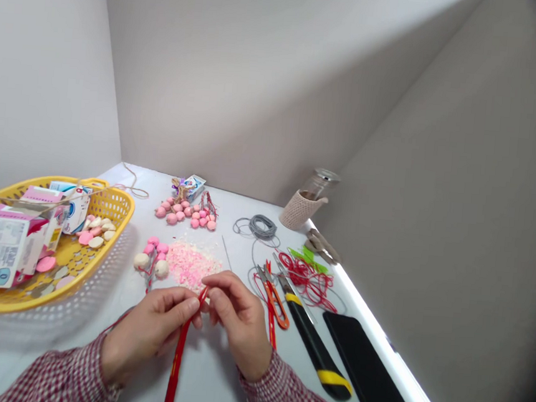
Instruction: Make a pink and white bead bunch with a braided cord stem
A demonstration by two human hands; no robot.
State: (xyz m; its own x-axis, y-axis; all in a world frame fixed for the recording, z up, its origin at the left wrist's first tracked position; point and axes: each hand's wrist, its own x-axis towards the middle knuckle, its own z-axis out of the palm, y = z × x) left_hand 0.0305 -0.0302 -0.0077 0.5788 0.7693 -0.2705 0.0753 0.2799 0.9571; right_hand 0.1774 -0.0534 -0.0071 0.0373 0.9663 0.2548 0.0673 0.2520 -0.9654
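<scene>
My left hand (148, 334) and my right hand (239, 320) meet low in the middle, their fingertips pinching a red braided cord (178, 356) that hangs down toward me. Just beyond my fingers lies a heap of pink and white flakes (190, 264). Pink and cream balls on red strings (153, 256) sit to its left. Orange-handled thread snips (274, 305) and a black and yellow utility knife (316, 349) lie to the right of my right hand. Loose red cord (308, 279) is tangled beyond them.
A yellow plastic basket (117, 210) holds printed boxes and pink and cream discs at left. Farther back are a cluster of pink balls (185, 214), grey cord (256, 226) and a sleeved glass jar (310, 198). A black flat slab (369, 379) lies along the right wall.
</scene>
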